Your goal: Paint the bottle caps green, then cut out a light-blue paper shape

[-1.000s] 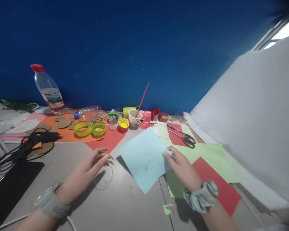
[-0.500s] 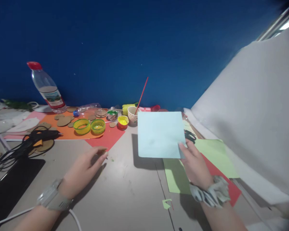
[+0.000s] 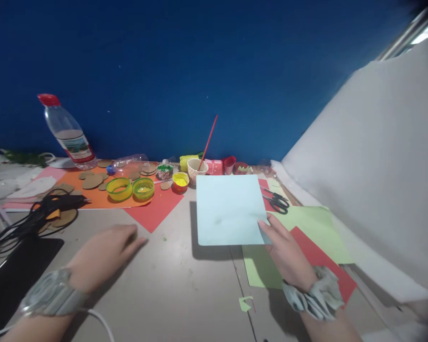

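Grips light-blue paper near its lower right corner with the right hand above the desk; has the left hand empty, half-curled, near the leftmost red paper.

1. Grey table, a dark seam running through its surface.
2. Left: 1 flat black device, beside tangled black cables.
3. Far left: 1 orange sheet, touching 1 red sheet.
4. Back, middle: 1 patterned cup, upright.
5. Right: light green paper.
6. Near front: 1 small green scrap over the seam.
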`<state>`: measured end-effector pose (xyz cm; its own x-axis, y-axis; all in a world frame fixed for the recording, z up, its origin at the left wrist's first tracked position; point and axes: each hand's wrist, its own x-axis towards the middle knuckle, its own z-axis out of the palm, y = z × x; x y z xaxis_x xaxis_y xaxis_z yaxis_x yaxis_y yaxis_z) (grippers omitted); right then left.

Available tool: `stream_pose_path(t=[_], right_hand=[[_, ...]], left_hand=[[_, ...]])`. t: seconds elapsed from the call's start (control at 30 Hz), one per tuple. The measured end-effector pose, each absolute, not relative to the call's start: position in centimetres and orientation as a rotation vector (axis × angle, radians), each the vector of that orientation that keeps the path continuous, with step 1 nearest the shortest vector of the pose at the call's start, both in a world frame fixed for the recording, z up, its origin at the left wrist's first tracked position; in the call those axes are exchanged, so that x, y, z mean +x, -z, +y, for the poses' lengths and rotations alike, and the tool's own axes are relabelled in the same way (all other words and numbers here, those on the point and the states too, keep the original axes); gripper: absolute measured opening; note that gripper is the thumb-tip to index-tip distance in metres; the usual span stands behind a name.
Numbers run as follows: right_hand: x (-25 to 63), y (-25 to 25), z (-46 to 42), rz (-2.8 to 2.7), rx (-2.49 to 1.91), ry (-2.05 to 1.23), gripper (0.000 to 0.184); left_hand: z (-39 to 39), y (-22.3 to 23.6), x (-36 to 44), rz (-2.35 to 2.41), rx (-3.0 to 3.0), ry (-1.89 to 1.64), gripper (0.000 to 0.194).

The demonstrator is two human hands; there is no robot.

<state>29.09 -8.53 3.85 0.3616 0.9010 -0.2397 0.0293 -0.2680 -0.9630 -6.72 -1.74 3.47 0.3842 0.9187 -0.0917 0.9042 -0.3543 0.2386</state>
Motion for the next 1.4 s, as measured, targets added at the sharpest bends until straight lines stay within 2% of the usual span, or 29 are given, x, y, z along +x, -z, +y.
stream_pose_path(t=[0.07,0.13,0.23,0.3,0.4,0.53,0.77,0.93,1.13,1.4], right_hand=[[28.7,-3.8,-8.7,-0.894,-1.637,-1.052,0.043],[28.3,-3.7,-9.0,-0.990,-1.698,-1.039,0.045],[27.8,-3.8,-9.2,-1.266,-1.893,-0.968,0.051],[27.7,-4.2,-9.2,-1.466,-2.058,-0.790,0.051],[28.1,-5.1,-9.1,-1.645,-2.262,-0.469,0.043],[30.1,-5.9,-8.8,-1.779,-2.414,-0.376,0.033],[37.8,-6.3,-3.7,-1.798,-2.632,0.029,0.025],[41.0,-5.5,0.4,-1.846,-2.660,-0.022,0.015],[41.1,-5.1,1.7,-1.918,-2.503,-0.069,0.026],[40.8,-6.9,2.8,-1.716,-2.403,-0.106,0.027]], left_hand=[[-1.3,-3.8,-7.6,1.834,2.397,-0.030,0.042],[-1.1,-4.0,-7.8,1.896,2.423,-0.124,0.042],[-1.7,-3.3,-6.7,1.679,2.507,-0.381,0.044],[-2.4,-2.1,-5.3,1.402,2.555,-0.386,0.049],[-3.5,-0.2,-3.6,1.137,2.635,-0.251,0.058],[-3.8,1.4,-3.0,1.105,2.691,-0.197,0.053],[-3.6,1.8,-3.2,1.086,2.788,-0.219,0.060],[-4.0,2.0,-2.8,1.055,2.782,-0.299,0.064],[-4.3,1.8,-3.1,1.015,2.721,-0.238,0.078],[-3.3,0.4,-4.3,1.046,2.662,-0.245,0.069]])
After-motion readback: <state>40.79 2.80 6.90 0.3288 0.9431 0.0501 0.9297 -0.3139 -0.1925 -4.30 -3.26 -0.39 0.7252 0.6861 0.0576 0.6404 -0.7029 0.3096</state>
